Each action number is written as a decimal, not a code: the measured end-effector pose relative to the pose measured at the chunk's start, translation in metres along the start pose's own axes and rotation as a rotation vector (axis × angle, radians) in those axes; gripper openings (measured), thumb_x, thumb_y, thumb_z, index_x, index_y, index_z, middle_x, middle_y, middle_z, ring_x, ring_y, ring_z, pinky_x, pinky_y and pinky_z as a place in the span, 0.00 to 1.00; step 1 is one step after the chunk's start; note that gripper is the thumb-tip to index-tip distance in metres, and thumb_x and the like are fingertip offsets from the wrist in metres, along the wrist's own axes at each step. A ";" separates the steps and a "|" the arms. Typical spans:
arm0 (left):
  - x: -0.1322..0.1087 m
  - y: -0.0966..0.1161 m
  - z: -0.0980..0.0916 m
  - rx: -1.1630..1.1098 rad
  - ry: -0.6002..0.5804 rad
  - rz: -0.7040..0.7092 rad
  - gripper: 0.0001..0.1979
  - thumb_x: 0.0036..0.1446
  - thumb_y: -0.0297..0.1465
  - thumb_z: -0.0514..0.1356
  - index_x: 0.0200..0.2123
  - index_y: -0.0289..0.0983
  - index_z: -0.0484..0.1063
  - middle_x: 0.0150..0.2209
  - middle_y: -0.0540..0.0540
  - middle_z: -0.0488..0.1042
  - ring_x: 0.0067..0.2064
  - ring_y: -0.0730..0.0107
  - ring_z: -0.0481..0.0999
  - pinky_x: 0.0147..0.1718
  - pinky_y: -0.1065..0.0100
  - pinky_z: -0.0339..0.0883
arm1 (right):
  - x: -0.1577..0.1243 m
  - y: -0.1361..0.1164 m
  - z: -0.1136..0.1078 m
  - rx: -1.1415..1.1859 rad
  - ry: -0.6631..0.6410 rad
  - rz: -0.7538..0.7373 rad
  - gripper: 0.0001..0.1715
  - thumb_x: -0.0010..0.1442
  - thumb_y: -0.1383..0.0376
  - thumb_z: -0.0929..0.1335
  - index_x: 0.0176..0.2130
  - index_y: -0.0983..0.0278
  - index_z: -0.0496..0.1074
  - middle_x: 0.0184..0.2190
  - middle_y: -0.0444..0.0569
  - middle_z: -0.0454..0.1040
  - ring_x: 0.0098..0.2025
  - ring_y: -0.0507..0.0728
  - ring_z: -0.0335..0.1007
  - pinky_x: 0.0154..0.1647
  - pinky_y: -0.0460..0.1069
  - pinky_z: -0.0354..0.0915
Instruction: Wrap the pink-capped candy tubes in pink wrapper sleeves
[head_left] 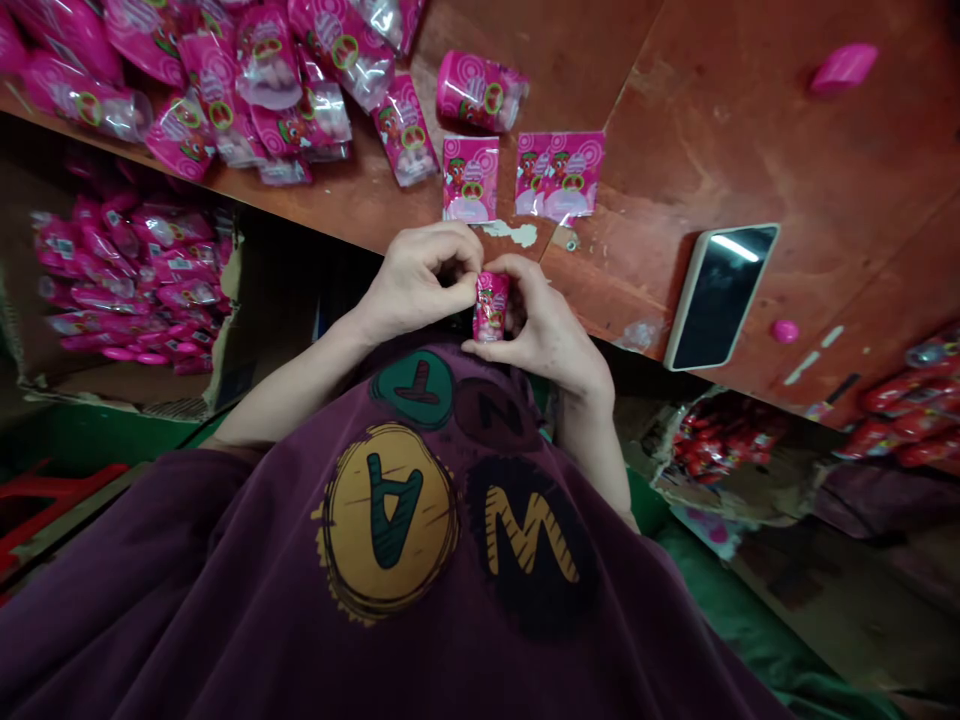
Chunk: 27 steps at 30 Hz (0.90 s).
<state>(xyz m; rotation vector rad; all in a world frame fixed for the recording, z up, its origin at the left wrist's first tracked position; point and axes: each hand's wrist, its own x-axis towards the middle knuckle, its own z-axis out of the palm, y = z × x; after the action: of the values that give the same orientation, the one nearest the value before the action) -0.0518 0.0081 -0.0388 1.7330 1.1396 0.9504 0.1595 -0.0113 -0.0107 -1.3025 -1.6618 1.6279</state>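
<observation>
Both my hands meet just below the table's near edge, above my purple shirt. A small pink printed packet point(490, 305) stands upright between them. My left hand point(420, 280) is closed, its fingers pinching the packet's top. My right hand point(551, 335) is closed round the packet's lower part. Two flat pink packets point(470, 178) point(559, 175) lie on the brown table point(675, 150) right beyond my hands, and a filled pink one point(480, 92) lies further back.
A heap of filled pink packets point(225, 70) covers the table's far left. A phone point(721, 293) lies right of my hands, with a small pink cap point(785, 331) beside it. A cardboard box of pink packets point(127, 280) sits lower left; red packets point(915, 410) are at right.
</observation>
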 end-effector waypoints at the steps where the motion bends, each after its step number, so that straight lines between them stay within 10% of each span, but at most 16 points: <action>1: 0.000 -0.001 0.000 -0.012 0.008 -0.003 0.10 0.63 0.35 0.65 0.29 0.41 0.72 0.34 0.48 0.79 0.35 0.68 0.80 0.32 0.63 0.74 | 0.000 -0.001 0.000 0.044 0.004 0.018 0.39 0.48 0.49 0.83 0.54 0.57 0.73 0.51 0.48 0.77 0.53 0.62 0.75 0.57 0.59 0.77; 7: 0.002 -0.014 0.001 -0.098 0.059 -0.081 0.10 0.70 0.37 0.62 0.34 0.41 0.76 0.34 0.48 0.80 0.36 0.68 0.82 0.34 0.63 0.79 | -0.002 0.000 0.012 0.249 -0.006 0.058 0.44 0.44 0.49 0.85 0.56 0.55 0.73 0.54 0.48 0.76 0.51 0.60 0.76 0.45 0.54 0.81; 18: -0.013 0.002 -0.004 -0.270 0.020 -0.146 0.10 0.69 0.39 0.65 0.48 0.42 0.81 0.42 0.45 0.84 0.42 0.65 0.86 0.40 0.63 0.83 | 0.004 0.025 0.027 -0.101 0.194 -0.183 0.45 0.59 0.47 0.78 0.68 0.50 0.62 0.67 0.52 0.67 0.71 0.71 0.64 0.72 0.72 0.66; 27: -0.008 0.013 -0.016 -0.053 0.050 -0.023 0.07 0.68 0.36 0.66 0.44 0.42 0.84 0.41 0.46 0.86 0.40 0.65 0.86 0.41 0.64 0.83 | 0.005 0.026 0.025 -0.191 0.139 -0.203 0.43 0.61 0.45 0.75 0.68 0.49 0.60 0.66 0.52 0.65 0.72 0.71 0.63 0.74 0.71 0.63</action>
<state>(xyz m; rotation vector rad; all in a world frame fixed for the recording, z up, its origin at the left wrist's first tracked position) -0.0649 0.0010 -0.0223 1.6588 1.1534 1.0060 0.1436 -0.0236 -0.0414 -1.2574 -1.8325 1.2590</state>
